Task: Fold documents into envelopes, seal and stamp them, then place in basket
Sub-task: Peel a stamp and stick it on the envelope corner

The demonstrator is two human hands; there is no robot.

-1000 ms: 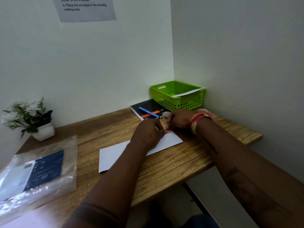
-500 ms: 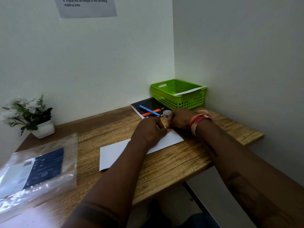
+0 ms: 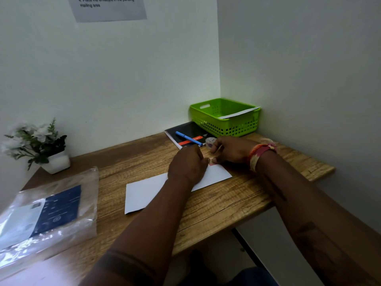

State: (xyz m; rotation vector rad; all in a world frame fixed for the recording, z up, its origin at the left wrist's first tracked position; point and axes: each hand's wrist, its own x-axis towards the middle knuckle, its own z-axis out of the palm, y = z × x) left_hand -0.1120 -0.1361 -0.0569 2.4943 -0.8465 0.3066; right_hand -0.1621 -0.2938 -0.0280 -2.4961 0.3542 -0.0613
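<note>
Desk (image 3: 226, 203): one envelope (image 3: 148, 193), two hands.

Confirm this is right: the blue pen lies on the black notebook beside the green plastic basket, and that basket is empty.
Not quite. The blue pen does lie on the black notebook beside the green plastic basket, but the basket is not empty: the head view shows a white envelope resting in it, against its right rim.

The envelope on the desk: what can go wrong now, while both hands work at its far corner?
1. The left hand hides much of the envelope, so the reddish stamp at the corner may go on crooked.
2. The right hand also holds the small roll; it could slip out.
3. The envelope's near corner lies close to the desk edge and could slide.
</note>
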